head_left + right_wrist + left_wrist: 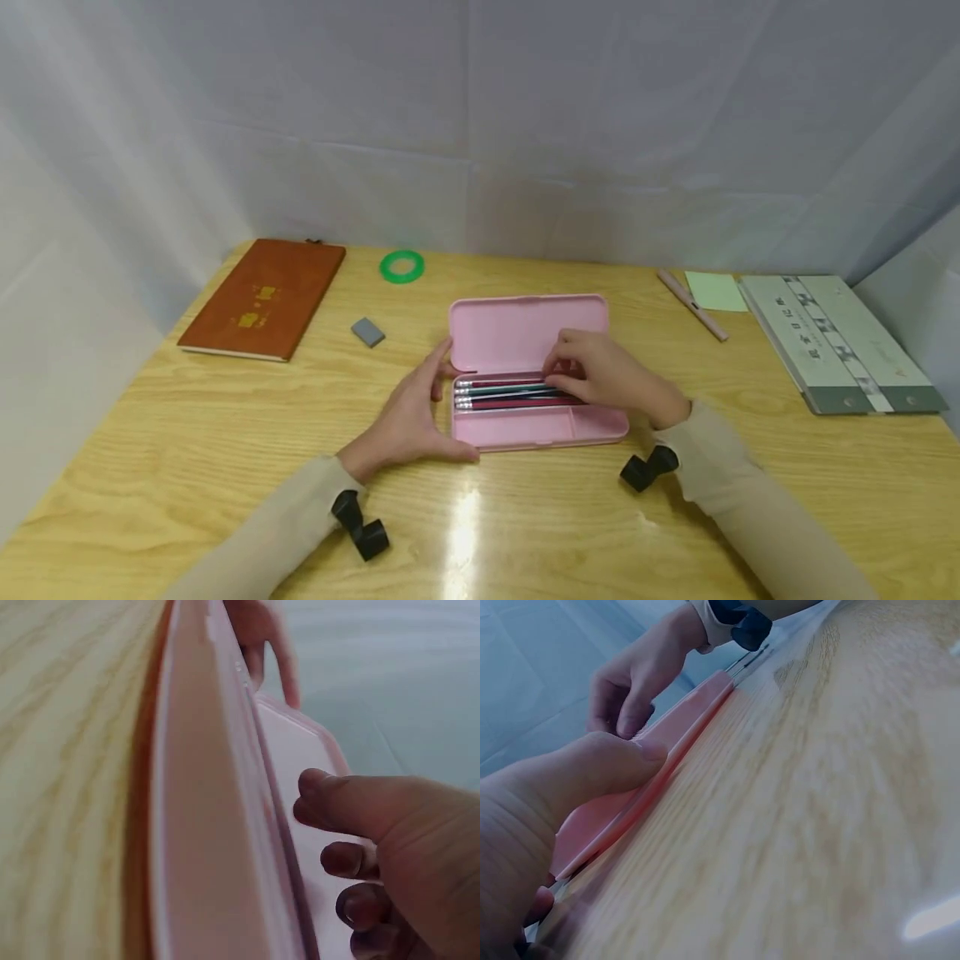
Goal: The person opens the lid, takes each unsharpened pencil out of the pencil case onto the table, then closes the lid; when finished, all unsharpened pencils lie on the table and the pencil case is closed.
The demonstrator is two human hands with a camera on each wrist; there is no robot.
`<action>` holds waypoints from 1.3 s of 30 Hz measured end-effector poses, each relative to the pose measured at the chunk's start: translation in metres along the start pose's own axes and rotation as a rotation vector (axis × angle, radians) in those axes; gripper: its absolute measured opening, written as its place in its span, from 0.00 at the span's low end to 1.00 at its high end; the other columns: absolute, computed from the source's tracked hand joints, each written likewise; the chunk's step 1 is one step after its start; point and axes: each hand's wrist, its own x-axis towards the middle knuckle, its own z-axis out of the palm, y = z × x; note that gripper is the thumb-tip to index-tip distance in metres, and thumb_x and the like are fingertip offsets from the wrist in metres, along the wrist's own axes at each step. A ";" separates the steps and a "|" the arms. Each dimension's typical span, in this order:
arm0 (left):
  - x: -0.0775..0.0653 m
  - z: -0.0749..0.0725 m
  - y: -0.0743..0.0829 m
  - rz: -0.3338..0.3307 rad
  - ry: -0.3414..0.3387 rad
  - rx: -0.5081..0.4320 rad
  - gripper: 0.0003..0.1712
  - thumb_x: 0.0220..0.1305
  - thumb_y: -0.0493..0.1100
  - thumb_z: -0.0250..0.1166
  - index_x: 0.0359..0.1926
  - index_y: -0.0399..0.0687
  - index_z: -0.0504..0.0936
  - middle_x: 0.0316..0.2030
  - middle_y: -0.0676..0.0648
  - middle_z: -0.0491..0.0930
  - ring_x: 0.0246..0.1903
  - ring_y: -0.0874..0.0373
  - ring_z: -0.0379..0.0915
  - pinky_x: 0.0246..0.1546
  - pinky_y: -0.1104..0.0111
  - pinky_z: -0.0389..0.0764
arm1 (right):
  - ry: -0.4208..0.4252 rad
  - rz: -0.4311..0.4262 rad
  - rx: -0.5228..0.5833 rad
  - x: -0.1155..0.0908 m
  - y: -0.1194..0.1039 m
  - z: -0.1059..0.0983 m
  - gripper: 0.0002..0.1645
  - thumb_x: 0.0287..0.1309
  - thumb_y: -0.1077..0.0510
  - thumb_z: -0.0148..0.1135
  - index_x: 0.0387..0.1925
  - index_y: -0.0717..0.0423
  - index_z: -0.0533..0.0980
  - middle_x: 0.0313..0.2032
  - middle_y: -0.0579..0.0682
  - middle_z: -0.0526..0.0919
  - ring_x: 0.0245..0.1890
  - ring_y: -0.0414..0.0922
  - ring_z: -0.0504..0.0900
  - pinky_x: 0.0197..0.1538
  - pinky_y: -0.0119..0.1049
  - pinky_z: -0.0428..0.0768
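Note:
A pink pencil case (513,427) lies with its lid (528,329) tipped back. Several dark red, green and black pencils (510,402) lie side by side in its rear compartment, silver ends to the left. My left hand (408,417) holds the case's left end, thumb along the front rim and fingers at the back corner. Over the right part of the pencils is my right hand (603,375), its fingers loosely bent. In the right wrist view, that hand's thumb (360,802) lies close to the forefinger, with no object showing between them; the hand hides the pencils' right ends.
To the left lie a brown notebook (262,300), a grey eraser (367,332) and a green tape ring (401,279). On the right are a pinkish pen (692,304), pale green sticky notes (716,292) and a pale green book (836,342). A white curtain hangs behind the table.

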 end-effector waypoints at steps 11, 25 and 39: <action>0.003 -0.005 -0.002 0.020 -0.008 0.027 0.84 0.19 0.58 0.85 0.76 0.47 0.43 0.51 0.52 0.75 0.35 0.59 0.62 0.35 0.71 0.68 | -0.079 0.072 -0.101 0.005 -0.011 0.005 0.07 0.54 0.58 0.69 0.30 0.54 0.78 0.21 0.42 0.71 0.23 0.36 0.66 0.30 0.30 0.67; 0.002 -0.011 -0.005 0.047 -0.017 0.017 0.83 0.20 0.56 0.85 0.76 0.47 0.43 0.50 0.52 0.74 0.34 0.59 0.62 0.34 0.71 0.68 | -0.285 0.139 -0.124 0.025 -0.025 -0.006 0.08 0.55 0.58 0.67 0.25 0.53 0.76 0.19 0.42 0.71 0.22 0.36 0.67 0.29 0.29 0.68; -0.002 -0.001 -0.005 0.054 -0.014 -0.004 0.84 0.19 0.58 0.85 0.76 0.47 0.43 0.50 0.53 0.75 0.35 0.59 0.62 0.35 0.71 0.68 | -0.029 0.117 -0.241 -0.009 -0.029 0.015 0.07 0.54 0.56 0.69 0.34 0.54 0.81 0.31 0.45 0.78 0.30 0.38 0.76 0.37 0.36 0.78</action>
